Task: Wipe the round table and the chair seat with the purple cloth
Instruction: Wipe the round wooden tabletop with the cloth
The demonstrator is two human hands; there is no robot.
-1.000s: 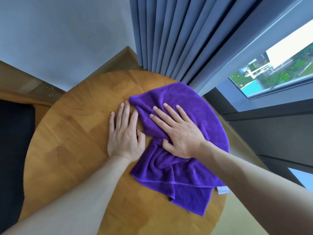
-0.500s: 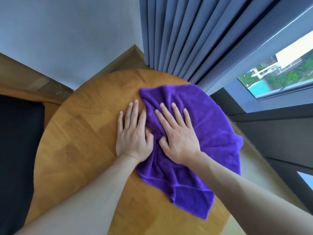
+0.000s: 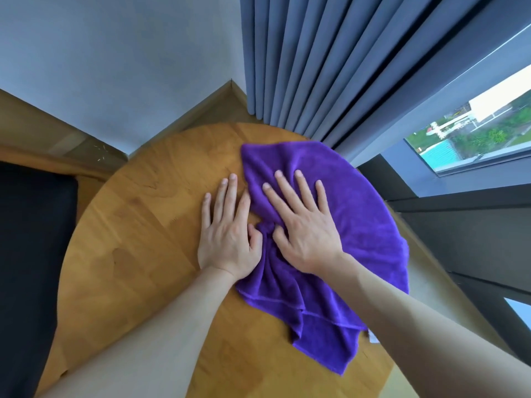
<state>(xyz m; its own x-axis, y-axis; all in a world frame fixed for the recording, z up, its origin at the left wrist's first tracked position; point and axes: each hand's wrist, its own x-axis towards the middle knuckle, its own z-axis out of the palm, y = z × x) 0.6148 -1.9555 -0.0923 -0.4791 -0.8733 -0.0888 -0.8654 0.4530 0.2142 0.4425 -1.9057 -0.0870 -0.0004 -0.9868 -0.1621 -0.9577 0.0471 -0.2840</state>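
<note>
The purple cloth (image 3: 339,225) lies spread and rumpled over the right half of the round wooden surface (image 3: 138,231), one corner hanging past the near right edge. The right hand (image 3: 304,225) presses flat on the cloth, fingers (image 3: 304,191) straight and spread. The left hand (image 3: 227,234) rests flat on bare wood just beside it, fingers straight, thumb touching the cloth's bunched edge. A grey curtain (image 3: 316,67) hangs behind; a black seat (image 3: 26,239) sits left.
</note>
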